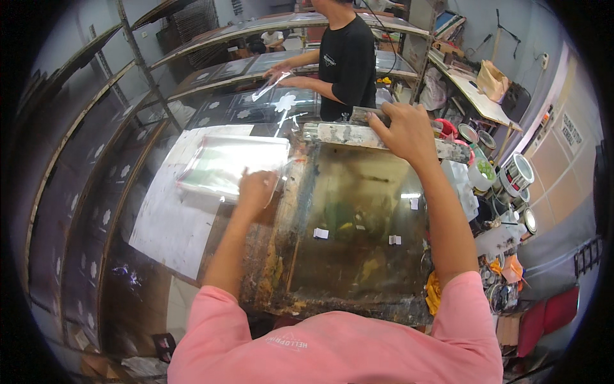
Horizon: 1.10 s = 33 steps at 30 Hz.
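Note:
My left hand [257, 189] is closed at the right edge of a stack of clear plastic sheets [220, 163], its fingers pinching near the sheet edge. Glare on the plastic hides part of that contact. White paper [169, 224] lies under the stack. My right hand [407, 131] wraps over a paint-spattered bar [345, 134] along the far side of a screen-printing frame [281, 256]. Inside the frame is a brownish, see-through surface [358, 198], with a few small white tabs [321, 234] on it.
A co-worker in a black shirt [350, 61] stands across the table, holding a clear sheet [272, 86]. Drying racks [96, 147] line the left and back. Paint cans [517, 171], tubs and rags crowd the right side. A yellow cloth [433, 294] hangs by the frame's near right corner.

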Available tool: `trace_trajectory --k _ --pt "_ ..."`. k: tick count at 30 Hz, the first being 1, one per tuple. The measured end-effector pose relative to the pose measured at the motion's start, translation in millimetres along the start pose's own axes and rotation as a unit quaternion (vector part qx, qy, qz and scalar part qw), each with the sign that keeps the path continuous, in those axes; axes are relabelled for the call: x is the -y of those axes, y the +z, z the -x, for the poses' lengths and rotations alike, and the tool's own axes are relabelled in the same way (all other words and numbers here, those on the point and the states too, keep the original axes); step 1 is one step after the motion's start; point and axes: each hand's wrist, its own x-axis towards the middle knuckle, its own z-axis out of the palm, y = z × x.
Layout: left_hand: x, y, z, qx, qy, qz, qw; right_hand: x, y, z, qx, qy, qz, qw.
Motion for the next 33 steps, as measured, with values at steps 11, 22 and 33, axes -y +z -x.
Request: trace_trajectory --k 11,22,33 --pt "-151 152 86 0.202 0.193 0.046 0.959 -13 10 -7 -0.031 -0.016 -0.029 0.999" --pt "-190 181 83 0.276 0.285 0.057 0.916 -11 1 -16 -0.047 -0.025 -0.022 0.998" --pt "-209 181 106 0.250 0.303 0.011 0.920 -9 1 -20 -0.026 -0.008 -0.022 0.999"
